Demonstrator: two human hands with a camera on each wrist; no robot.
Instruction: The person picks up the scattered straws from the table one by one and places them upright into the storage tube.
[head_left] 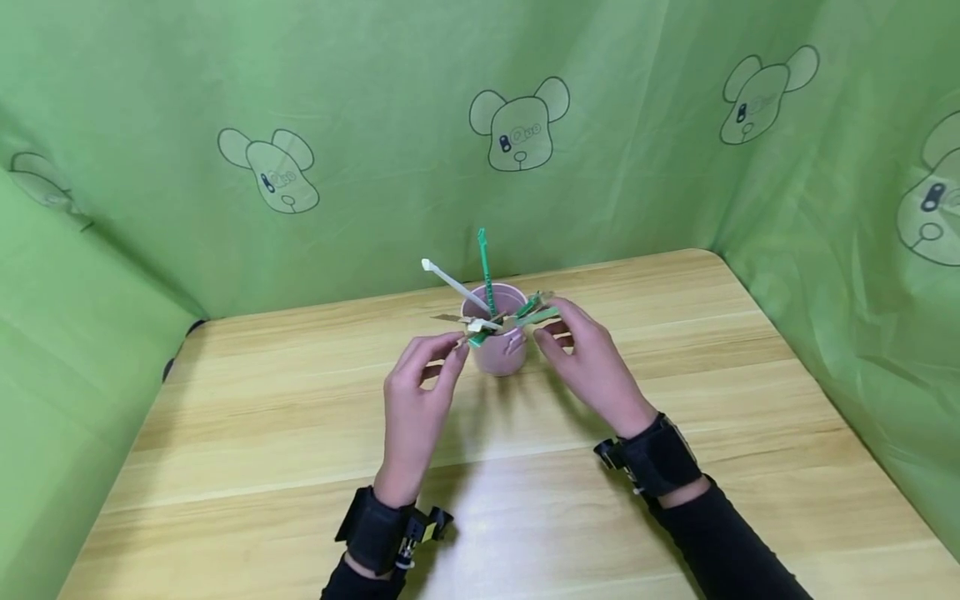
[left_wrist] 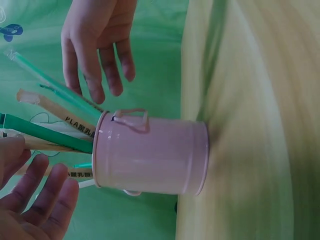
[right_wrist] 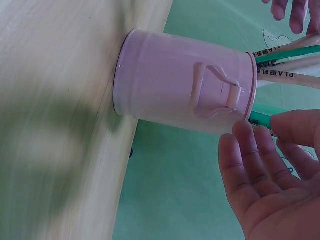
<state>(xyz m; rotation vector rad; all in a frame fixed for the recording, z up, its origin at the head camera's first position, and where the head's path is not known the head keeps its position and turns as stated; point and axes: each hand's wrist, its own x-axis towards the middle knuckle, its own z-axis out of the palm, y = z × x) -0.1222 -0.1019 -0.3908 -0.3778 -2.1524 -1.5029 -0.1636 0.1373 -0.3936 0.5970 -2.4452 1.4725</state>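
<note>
A pink metal bucket (head_left: 501,354) with small side handles stands upright on the table, holding several straws, some green (left_wrist: 52,135), some pale with printed "PLA" wrappers (left_wrist: 70,116). At the left of the rim, my left hand (head_left: 423,375) pinches straw ends between thumb and forefinger, its other fingers loosely bent. Opposite it, my right hand (head_left: 588,358) has its fingers loosely extended beside the green straws leaning right (head_left: 536,315). In the right wrist view the thumb (right_wrist: 297,126) partly hides a green straw. One green straw (head_left: 485,262) and a white straw (head_left: 450,279) rise toward the back.
The wood-grain table (head_left: 300,433) extends around the bucket. Green cloth (head_left: 390,150) with printed bear heads encloses its back and sides. Black wrist straps with small cameras (head_left: 660,454) sit on both forearms.
</note>
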